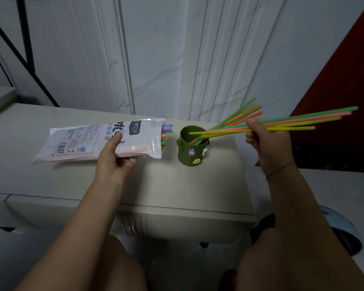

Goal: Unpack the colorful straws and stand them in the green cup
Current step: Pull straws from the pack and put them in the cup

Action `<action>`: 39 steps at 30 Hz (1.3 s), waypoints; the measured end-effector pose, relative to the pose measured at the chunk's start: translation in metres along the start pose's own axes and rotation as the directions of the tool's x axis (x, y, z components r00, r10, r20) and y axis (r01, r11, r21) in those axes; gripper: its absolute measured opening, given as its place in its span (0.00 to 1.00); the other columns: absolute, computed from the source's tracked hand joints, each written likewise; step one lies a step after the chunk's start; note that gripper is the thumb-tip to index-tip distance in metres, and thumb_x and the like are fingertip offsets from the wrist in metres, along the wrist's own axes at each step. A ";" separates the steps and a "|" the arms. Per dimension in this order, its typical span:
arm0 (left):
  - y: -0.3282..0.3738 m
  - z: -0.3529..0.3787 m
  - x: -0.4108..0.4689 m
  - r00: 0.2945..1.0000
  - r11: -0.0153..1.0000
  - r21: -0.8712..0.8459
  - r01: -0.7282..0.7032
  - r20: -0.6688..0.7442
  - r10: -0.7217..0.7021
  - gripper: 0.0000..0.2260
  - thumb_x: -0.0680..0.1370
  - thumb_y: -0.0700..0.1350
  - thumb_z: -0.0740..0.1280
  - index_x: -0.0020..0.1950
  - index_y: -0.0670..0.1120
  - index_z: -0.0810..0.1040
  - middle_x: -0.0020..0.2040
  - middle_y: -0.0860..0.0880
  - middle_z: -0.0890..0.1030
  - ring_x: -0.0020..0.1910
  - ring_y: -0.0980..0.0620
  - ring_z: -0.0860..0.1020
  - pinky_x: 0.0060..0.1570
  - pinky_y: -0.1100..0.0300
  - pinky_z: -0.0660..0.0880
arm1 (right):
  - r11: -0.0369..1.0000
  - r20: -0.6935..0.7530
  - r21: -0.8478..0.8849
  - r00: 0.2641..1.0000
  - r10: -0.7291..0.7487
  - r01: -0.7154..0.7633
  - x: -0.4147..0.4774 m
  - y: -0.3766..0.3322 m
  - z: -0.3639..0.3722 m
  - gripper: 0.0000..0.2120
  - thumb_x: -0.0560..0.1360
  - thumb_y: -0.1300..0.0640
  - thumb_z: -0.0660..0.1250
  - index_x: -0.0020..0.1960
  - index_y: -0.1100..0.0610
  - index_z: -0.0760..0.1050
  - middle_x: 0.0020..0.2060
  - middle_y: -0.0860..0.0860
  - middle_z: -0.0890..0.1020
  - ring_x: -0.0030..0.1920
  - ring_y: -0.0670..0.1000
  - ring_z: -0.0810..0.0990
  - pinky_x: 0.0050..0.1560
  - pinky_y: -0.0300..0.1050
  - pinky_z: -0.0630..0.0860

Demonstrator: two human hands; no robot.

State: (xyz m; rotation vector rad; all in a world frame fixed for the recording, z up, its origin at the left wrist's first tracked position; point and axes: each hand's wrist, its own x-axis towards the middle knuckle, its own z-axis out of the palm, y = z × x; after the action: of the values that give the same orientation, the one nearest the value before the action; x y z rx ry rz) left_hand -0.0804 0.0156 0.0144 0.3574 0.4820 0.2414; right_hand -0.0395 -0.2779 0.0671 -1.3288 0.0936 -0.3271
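Note:
A dark green cup [191, 153] with small cartoon charms stands on the beige tabletop [177, 183]. Several straws lean in it, tilted up to the right. My right hand [268, 143], right of the cup, grips a bundle of green, pink and yellow straws [307, 119]; their left ends reach over the cup's rim. My left hand [116, 156] holds a white and pink plastic straw bag [97, 140] lying on the table left of the cup. More straw ends [166, 133] poke from the bag's open mouth, which faces the cup.
The table's right edge runs just past the cup, and its front edge lies near my knees. A white panelled wall stands behind. A red panel [349, 70] is at the right, and a black metal frame [27, 51] at the back left.

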 end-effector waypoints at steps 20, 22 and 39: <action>-0.014 0.004 -0.005 0.999 0.999 0.027 0.028 0.031 -0.028 0.16 0.74 0.34 0.68 0.59 0.46 0.75 0.55 0.45 0.84 0.54 0.46 0.83 0.51 0.44 0.79 | 0.971 0.088 -0.227 0.994 -0.057 0.076 0.004 0.028 0.025 0.06 0.73 0.63 0.69 0.46 0.66 0.74 0.30 0.55 0.77 0.26 0.42 0.77 0.30 0.35 0.76; -0.016 0.005 -0.005 0.999 0.999 0.027 0.036 0.033 -0.037 0.16 0.73 0.34 0.68 0.60 0.46 0.75 0.56 0.45 0.83 0.55 0.46 0.82 0.52 0.44 0.79 | 0.972 0.048 -0.212 0.994 -0.096 0.104 0.003 0.028 0.025 0.05 0.74 0.63 0.67 0.46 0.66 0.74 0.30 0.55 0.77 0.25 0.42 0.77 0.30 0.35 0.77; -0.031 0.011 -0.016 0.976 0.996 0.085 0.026 0.212 -0.043 0.15 0.75 0.34 0.66 0.60 0.46 0.76 0.53 0.46 0.84 0.58 0.46 0.81 0.60 0.43 0.74 | 0.920 0.268 -0.187 0.883 0.385 -0.345 -0.041 0.036 0.041 0.09 0.78 0.57 0.63 0.40 0.59 0.74 0.31 0.53 0.76 0.28 0.47 0.77 0.30 0.37 0.77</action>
State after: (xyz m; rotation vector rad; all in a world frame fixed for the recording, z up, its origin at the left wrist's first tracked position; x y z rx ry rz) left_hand -0.0843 -0.0207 0.0173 0.4493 0.2862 0.1473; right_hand -0.0614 -0.2208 0.0375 -1.4476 0.1107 0.2094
